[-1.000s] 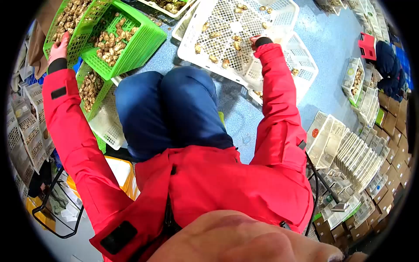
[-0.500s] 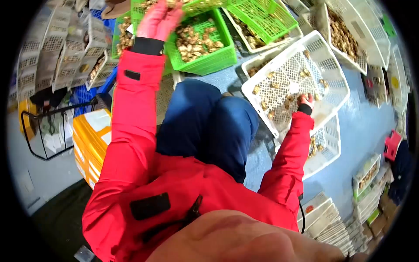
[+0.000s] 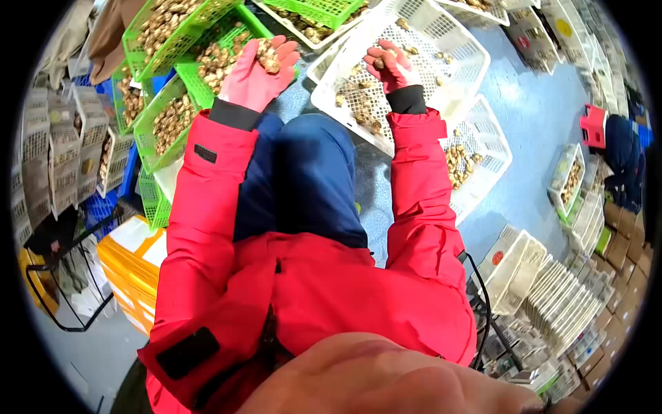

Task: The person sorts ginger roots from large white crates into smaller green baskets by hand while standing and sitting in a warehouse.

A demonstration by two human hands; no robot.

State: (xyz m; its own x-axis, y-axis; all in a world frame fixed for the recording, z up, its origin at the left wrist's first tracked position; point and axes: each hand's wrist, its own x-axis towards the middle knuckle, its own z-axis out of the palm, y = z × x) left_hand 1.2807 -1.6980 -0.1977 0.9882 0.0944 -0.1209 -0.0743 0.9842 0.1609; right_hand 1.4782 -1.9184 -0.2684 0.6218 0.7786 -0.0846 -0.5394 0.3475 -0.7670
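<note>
My left hand (image 3: pixel 261 74) is turned palm up with small brown-and-cream lumpy pieces (image 3: pixel 268 56) resting in it, beside the green basket (image 3: pixel 195 77) that holds more of them. My right hand (image 3: pixel 393 67) is over the left part of the large white crate (image 3: pixel 448 83), fingers curled round a small brown piece (image 3: pixel 378 63). Scattered pieces (image 3: pixel 361 103) lie on that crate's mesh bottom. Another green basket (image 3: pixel 165 52), full of the pieces, is tilted at the upper left.
A lower white crate (image 3: pixel 493 148) with pieces sits at the right. Green baskets (image 3: pixel 148 131) stand at the left, above an orange-and-white box (image 3: pixel 131 259). Stacked white crates (image 3: pixel 562 303) and cardboard boxes (image 3: pixel 624 248) line the right side.
My left hand has come away from the tilted green basket and now shows pieces in its palm. My right hand has lifted off the crate's mesh bottom, holding a piece. The view has turned.
</note>
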